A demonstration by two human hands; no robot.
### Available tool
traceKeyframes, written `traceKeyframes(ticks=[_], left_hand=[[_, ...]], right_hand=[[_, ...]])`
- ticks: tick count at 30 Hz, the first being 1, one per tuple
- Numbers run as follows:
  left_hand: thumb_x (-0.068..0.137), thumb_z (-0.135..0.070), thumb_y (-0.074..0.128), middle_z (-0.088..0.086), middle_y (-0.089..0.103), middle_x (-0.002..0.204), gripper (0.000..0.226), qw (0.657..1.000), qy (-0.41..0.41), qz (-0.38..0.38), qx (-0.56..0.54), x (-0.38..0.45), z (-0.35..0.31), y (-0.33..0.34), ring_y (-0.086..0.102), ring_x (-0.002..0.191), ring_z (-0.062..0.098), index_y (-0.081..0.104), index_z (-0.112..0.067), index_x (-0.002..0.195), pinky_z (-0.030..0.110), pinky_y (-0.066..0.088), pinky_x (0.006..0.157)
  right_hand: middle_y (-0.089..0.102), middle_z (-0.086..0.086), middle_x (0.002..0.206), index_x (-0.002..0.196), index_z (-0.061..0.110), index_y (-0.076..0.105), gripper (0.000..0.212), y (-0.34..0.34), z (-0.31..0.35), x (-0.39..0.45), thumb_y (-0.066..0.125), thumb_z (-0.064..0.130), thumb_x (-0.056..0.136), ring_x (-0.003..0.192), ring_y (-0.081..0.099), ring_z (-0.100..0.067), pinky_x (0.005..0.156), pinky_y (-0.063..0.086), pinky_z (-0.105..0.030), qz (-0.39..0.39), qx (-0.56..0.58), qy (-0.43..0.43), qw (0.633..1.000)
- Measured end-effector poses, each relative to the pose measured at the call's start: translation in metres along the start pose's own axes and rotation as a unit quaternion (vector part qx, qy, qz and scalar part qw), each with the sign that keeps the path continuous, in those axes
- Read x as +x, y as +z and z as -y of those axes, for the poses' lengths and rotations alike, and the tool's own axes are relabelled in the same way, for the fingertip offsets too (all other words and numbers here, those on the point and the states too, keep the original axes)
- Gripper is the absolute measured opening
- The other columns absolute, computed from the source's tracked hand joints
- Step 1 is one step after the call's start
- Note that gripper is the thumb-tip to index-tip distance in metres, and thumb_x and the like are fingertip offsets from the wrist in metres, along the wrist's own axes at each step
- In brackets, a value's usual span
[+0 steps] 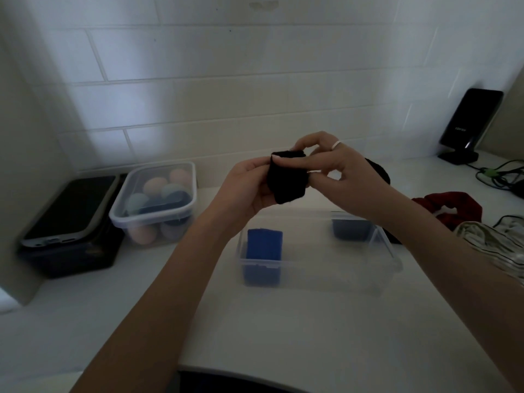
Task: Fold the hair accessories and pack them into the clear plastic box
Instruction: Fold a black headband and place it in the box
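Observation:
Both hands hold a folded black hair band [287, 177] in the air above the clear plastic box [317, 265]. My left hand [249, 185] pinches its left edge with the thumb on top. My right hand [337, 168], with a pale ring on one finger, grips its right side. Inside the box a folded bright blue band [264, 255] stands at the left end, and a folded dark blue band [351, 228] sits at the far right corner. A red scrunchie [453, 208], a striped fabric piece [487, 242] and another black item [378, 170] lie to the right.
A second clear tub [154, 202] with several pastel balls stands at the back left, beside a phone [71, 208] lying on a dark box. A black stand [467, 126] and green cables [499, 177] sit at the back right. A tiled wall runs behind the white counter.

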State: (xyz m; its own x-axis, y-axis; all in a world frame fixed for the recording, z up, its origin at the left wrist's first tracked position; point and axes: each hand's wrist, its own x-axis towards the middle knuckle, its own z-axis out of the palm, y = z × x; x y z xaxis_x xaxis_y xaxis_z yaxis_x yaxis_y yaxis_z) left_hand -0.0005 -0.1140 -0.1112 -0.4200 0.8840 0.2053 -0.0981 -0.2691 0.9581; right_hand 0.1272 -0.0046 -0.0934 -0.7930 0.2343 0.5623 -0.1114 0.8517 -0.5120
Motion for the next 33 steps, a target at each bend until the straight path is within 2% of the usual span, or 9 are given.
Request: traceKeyframes(ticks=[5,9,14,18,22,25,28,30,33], left_hand=[[0.095,-0.024,0.044,0.009,0.072,0.097,0.028,0.997,-0.047,0.033,-0.044,-0.001,-0.005,-0.002,0.071,0.088,0.019,0.060,-0.010,0.114,0.036,0.059,0.078],[0.083,-0.001,0.062,0.015,0.067,0.113,0.042,0.998,-0.008,0.043,0.045,-0.003,0.000,-0.004,0.068,0.102,0.029,0.055,-0.016,0.121,0.042,0.058,0.080],[0.071,0.004,0.074,0.008,0.073,0.101,0.062,0.986,0.043,0.008,0.161,-0.005,0.000,-0.004,0.071,0.094,0.019,0.054,-0.019,0.125,0.035,0.058,0.080],[0.069,0.003,0.076,0.005,0.073,0.094,0.055,0.977,0.056,0.019,0.203,-0.006,0.000,-0.001,0.072,0.089,0.015,0.057,-0.017,0.116,0.029,0.058,0.078],[0.067,0.001,0.078,0.005,0.073,0.097,0.043,0.966,0.074,0.025,0.246,-0.007,0.000,0.000,0.071,0.092,0.018,0.065,-0.017,0.104,0.036,0.057,0.087],[0.064,0.003,0.080,0.003,0.073,0.088,0.039,0.962,0.096,0.009,0.257,-0.007,0.000,0.000,0.071,0.086,0.015,0.066,-0.019,0.093,0.032,0.058,0.082],[0.060,0.005,0.081,0.001,0.072,0.079,0.038,0.958,0.117,0.003,0.263,-0.008,-0.001,0.001,0.070,0.076,0.008,0.063,-0.016,0.086,0.021,0.057,0.072],[0.059,0.006,0.082,0.000,0.072,0.080,0.038,0.955,0.134,0.000,0.265,-0.009,-0.002,0.002,0.070,0.075,0.005,0.062,-0.015,0.084,0.017,0.054,0.071],[0.057,0.004,0.083,0.008,0.073,0.085,0.041,0.947,0.163,0.008,0.276,-0.009,-0.004,0.000,0.071,0.084,0.016,0.060,-0.018,0.083,0.028,0.057,0.079]], right_hand=[[0.047,0.008,0.114,0.114,0.042,0.057,0.051,-0.002,-0.002,-0.002,0.044,0.009,0.077,0.076,0.047,-0.003,0.076,0.042,-0.014,0.003,-0.031,-0.005,0.999],[0.053,0.003,0.109,0.111,0.035,0.062,0.050,-0.006,0.008,0.001,0.039,0.008,0.076,0.085,0.050,0.009,0.078,0.040,-0.004,0.009,0.117,0.058,0.991],[0.069,0.005,0.098,0.116,0.029,0.063,0.029,-0.006,0.011,0.002,0.061,0.027,0.087,0.088,0.063,-0.007,0.074,0.047,-0.009,-0.003,0.059,0.089,0.994],[0.068,0.009,0.085,0.096,0.022,0.069,0.015,-0.007,0.017,0.002,0.069,0.023,0.081,0.079,0.058,-0.004,0.065,0.041,-0.003,-0.017,0.005,0.076,0.997],[0.066,0.016,0.078,0.089,0.023,0.069,0.013,-0.010,0.021,0.003,0.073,0.024,0.077,0.072,0.057,-0.004,0.061,0.040,-0.004,-0.016,0.002,0.069,0.997],[0.067,0.009,0.075,0.088,0.020,0.068,0.013,-0.012,0.025,0.003,0.069,0.031,0.080,0.068,0.059,-0.010,0.058,0.044,-0.009,0.009,0.066,0.104,0.992],[0.059,0.005,0.074,0.088,0.016,0.058,0.024,-0.012,0.024,0.005,0.054,0.039,0.089,0.062,0.056,-0.008,0.055,0.050,-0.020,0.016,0.177,0.219,0.959],[0.060,-0.001,0.076,0.091,0.014,0.052,0.024,-0.010,0.022,0.005,0.052,0.038,0.090,0.061,0.057,-0.011,0.050,0.053,-0.021,0.037,0.152,0.261,0.952],[0.068,-0.008,0.084,0.105,0.011,0.051,0.033,-0.007,0.023,0.003,0.048,0.040,0.092,0.067,0.067,-0.019,0.048,0.053,-0.023,0.089,0.149,0.300,0.938]])
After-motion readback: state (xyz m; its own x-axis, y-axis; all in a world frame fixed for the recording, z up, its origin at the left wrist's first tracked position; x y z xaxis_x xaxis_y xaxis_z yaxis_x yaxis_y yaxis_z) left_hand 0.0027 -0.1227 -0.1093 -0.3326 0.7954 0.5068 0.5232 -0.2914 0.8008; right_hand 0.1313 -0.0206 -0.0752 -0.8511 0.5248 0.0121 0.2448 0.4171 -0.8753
